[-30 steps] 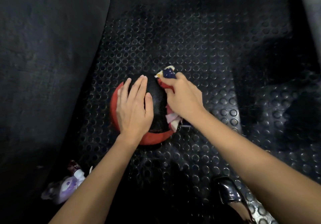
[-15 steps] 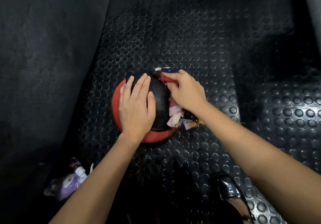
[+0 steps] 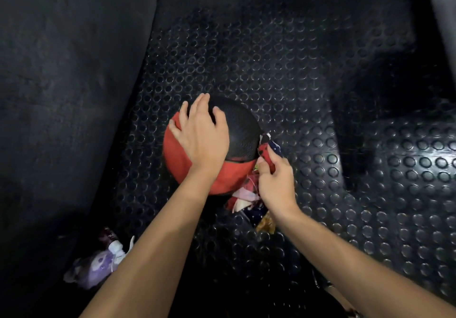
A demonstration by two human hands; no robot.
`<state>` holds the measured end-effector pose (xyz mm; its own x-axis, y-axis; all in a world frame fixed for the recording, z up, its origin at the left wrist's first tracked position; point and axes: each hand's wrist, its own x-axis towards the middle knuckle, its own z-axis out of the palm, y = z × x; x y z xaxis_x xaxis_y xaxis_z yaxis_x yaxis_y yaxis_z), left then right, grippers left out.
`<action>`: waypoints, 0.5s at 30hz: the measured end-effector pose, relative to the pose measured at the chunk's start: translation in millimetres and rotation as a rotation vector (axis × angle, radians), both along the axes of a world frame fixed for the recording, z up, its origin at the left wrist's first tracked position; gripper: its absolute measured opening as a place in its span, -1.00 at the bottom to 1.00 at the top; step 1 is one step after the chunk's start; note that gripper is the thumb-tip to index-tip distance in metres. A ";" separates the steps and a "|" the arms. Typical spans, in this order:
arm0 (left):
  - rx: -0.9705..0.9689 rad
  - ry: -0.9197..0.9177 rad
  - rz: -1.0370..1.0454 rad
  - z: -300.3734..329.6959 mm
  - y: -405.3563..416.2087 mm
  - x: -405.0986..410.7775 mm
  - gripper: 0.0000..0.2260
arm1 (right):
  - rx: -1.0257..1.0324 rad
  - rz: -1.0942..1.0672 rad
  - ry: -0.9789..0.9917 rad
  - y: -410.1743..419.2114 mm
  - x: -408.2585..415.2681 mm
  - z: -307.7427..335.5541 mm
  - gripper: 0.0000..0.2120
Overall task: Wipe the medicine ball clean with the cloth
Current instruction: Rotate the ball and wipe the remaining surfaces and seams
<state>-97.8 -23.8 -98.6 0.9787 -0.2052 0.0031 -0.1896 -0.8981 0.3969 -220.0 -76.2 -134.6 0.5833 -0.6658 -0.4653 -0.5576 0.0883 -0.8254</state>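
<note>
Mid-wipe, the left hand [image 3: 199,135] lies spread on the medicine ball [image 3: 243,135] while the right hand [image 3: 275,182] grips the cloth [image 3: 249,200] against its lower right side; more surface likely remains.

The medicine ball [image 3: 237,135] at centre frame is black on top with red panels on its left and lower sides. The cloth [image 3: 249,198] just right of it is patchwork: red, navy with white dots, pink, white, mustard. The floor mat [image 3: 283,58] is black, studded with raised circles. A purple-and-white bundle [image 3: 98,263] lies at lower left.

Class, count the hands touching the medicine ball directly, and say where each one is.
1. The left hand rests on top of the medicine ball. The right hand holds the cloth beside it.
</note>
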 end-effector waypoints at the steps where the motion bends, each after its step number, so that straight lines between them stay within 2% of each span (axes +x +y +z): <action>1: -0.083 0.064 0.032 3.5 -1.8 10.0 -0.64 | 0.002 -0.008 -0.024 -2.3 2.0 -0.5 -0.64; 3: -0.301 0.199 0.001 14.8 4.9 32.6 -0.69 | 0.023 -0.016 -0.071 -12.0 15.0 -4.7 -0.66; 5: -0.397 0.295 -0.181 21.9 23.4 45.9 -0.71 | -0.007 0.001 -0.092 -23.3 29.4 -10.6 -0.65; 7: -0.308 0.294 -0.400 18.9 41.3 45.5 -0.69 | -0.043 0.026 -0.073 -34.2 39.6 -17.6 -0.60; 9: -0.154 0.172 -0.519 7.4 50.0 41.0 -0.62 | -0.094 0.066 -0.032 -46.2 50.1 -18.2 -0.61; 13: -0.017 0.006 -0.422 -4.1 31.7 32.2 -0.58 | -0.271 0.162 0.156 -72.4 76.9 -12.7 -0.67; 15: -0.001 -0.064 -0.305 -6.4 19.2 25.6 -0.57 | -0.322 0.160 0.141 -71.5 79.1 1.7 -0.66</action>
